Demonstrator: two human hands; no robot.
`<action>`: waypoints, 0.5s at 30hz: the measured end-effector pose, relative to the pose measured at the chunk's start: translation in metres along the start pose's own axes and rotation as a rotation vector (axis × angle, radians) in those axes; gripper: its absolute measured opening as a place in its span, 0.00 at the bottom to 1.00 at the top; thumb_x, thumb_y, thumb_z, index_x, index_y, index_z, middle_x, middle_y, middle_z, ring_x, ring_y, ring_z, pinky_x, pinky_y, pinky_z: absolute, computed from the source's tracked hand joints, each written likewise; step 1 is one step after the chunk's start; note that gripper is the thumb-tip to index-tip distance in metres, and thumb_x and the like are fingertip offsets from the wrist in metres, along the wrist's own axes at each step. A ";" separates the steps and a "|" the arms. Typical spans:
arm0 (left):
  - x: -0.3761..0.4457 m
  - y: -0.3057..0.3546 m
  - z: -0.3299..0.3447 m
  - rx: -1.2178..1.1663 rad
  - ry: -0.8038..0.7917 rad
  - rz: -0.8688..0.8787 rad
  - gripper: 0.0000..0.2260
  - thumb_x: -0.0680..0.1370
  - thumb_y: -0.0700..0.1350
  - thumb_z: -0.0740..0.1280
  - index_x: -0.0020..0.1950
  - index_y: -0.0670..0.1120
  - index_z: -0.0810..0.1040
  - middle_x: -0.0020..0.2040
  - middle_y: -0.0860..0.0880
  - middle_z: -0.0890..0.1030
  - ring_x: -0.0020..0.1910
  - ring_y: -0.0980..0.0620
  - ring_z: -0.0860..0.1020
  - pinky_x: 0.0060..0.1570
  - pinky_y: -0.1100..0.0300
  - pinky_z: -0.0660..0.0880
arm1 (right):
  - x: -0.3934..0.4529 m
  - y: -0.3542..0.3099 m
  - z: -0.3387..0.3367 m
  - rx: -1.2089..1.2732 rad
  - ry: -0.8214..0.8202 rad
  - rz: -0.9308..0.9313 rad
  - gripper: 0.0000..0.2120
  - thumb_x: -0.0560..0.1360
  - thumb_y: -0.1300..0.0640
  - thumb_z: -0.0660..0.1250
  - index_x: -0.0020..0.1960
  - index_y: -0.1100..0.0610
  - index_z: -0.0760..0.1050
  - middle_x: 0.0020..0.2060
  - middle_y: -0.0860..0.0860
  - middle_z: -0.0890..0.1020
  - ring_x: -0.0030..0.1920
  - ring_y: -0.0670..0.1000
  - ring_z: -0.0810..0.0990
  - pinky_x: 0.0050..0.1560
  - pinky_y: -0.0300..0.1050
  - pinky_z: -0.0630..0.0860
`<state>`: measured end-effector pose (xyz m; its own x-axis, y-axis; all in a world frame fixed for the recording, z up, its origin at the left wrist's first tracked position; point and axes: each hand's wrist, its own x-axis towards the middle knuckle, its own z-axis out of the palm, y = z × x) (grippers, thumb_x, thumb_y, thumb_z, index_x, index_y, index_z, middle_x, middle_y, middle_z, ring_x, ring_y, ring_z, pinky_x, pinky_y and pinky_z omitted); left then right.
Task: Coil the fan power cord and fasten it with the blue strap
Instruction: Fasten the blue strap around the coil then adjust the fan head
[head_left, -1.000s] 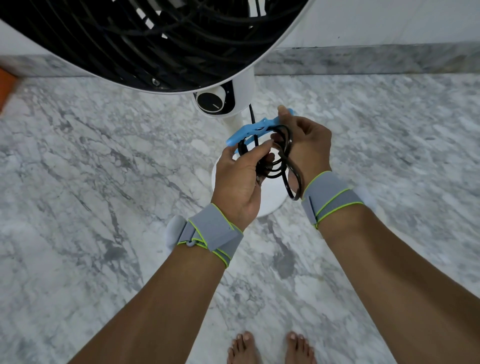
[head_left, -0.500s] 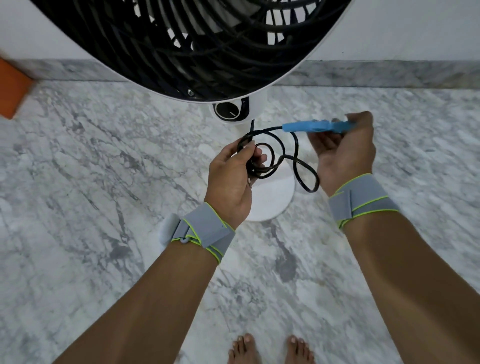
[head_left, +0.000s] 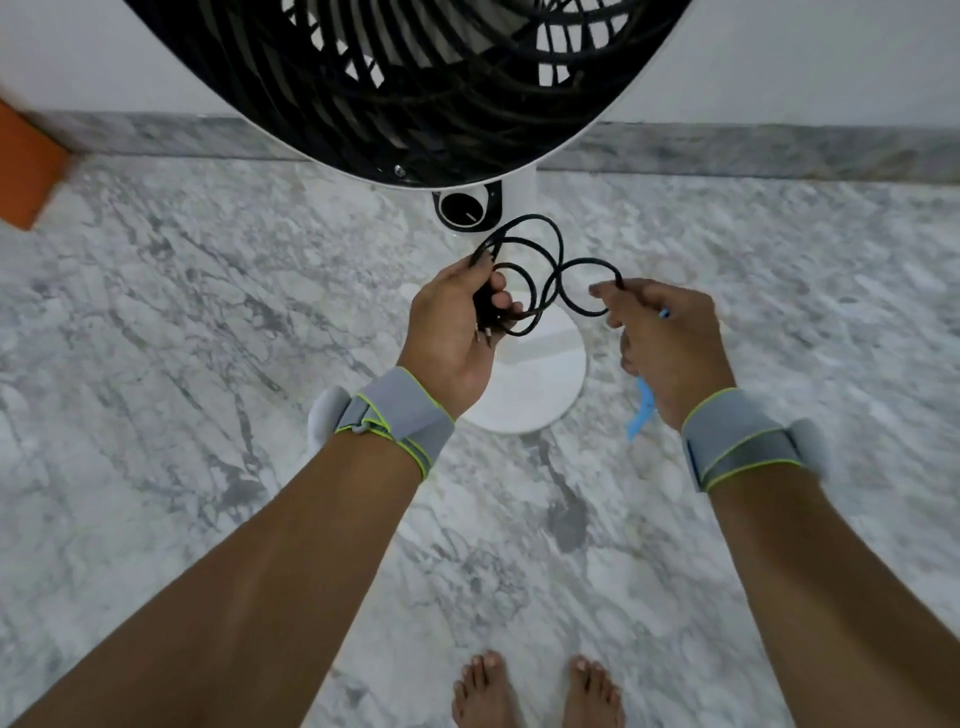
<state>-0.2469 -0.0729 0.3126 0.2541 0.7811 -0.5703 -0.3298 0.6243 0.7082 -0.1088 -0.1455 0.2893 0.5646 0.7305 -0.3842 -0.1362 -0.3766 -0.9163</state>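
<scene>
Power cord (head_left: 540, 270): black, gathered in a few loose uneven loops, held in the air between the two hands, in front of the fan's stem and above its round base. One loop stands out toward the right hand; the others bunch at the left.
Plug (head_left: 485, 319): two metal pins show below the left hand's fingers, at the near end of the bundle.
Blue strap (head_left: 643, 410): not on the cord. It hangs down from under the right hand, with a small blue tip also showing past the knuckles.
Left hand (head_left: 457, 332): fingers curled round the bunched loops and the plug end, gripping them.
Right hand (head_left: 670, 338): thumb and forefinger pinch the outer loop; the remaining fingers fold over the strap against the palm.
Progress: the coil is roughly formed but slack and untidy; judged part done.
Remaining: draw the loops together into one neat bundle, wrap the strap round it, close the strap.
Risk: the loose outer loop looks likely to spring open if the pinch slackens.
Fan (head_left: 405, 78): black grille in a white ring, control knob (head_left: 462, 208) on the stem, white round base (head_left: 535, 384) on the floor.
Floor (head_left: 208, 338): grey-veined marble, with matching skirting along a white wall.
Also present: grey wristbands with lime edging on both wrists; bare feet at the lower edge; an orange object at the far left.
</scene>
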 end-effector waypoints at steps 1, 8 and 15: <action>0.000 -0.001 0.001 0.021 0.003 0.021 0.04 0.81 0.39 0.60 0.47 0.42 0.72 0.33 0.49 0.71 0.26 0.56 0.71 0.36 0.61 0.75 | -0.001 -0.001 0.002 -0.025 0.013 -0.063 0.08 0.74 0.57 0.69 0.43 0.61 0.82 0.24 0.47 0.74 0.19 0.42 0.64 0.25 0.37 0.63; -0.001 -0.018 0.015 0.268 0.116 0.186 0.10 0.79 0.39 0.64 0.60 0.43 0.70 0.33 0.49 0.75 0.28 0.54 0.74 0.36 0.62 0.73 | -0.013 -0.025 0.017 -0.182 0.050 -0.359 0.13 0.73 0.53 0.71 0.37 0.62 0.82 0.31 0.56 0.83 0.34 0.51 0.79 0.38 0.38 0.72; 0.004 -0.020 0.015 0.337 0.120 0.330 0.09 0.79 0.37 0.63 0.58 0.44 0.68 0.40 0.45 0.75 0.27 0.57 0.76 0.36 0.66 0.77 | -0.004 -0.029 0.011 -0.138 0.111 -0.247 0.11 0.71 0.52 0.72 0.33 0.57 0.80 0.19 0.42 0.74 0.23 0.42 0.69 0.31 0.34 0.68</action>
<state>-0.2254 -0.0824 0.3024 0.0725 0.9439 -0.3221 -0.0578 0.3264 0.9435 -0.1164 -0.1313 0.3164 0.6534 0.7458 -0.1298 0.1237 -0.2744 -0.9536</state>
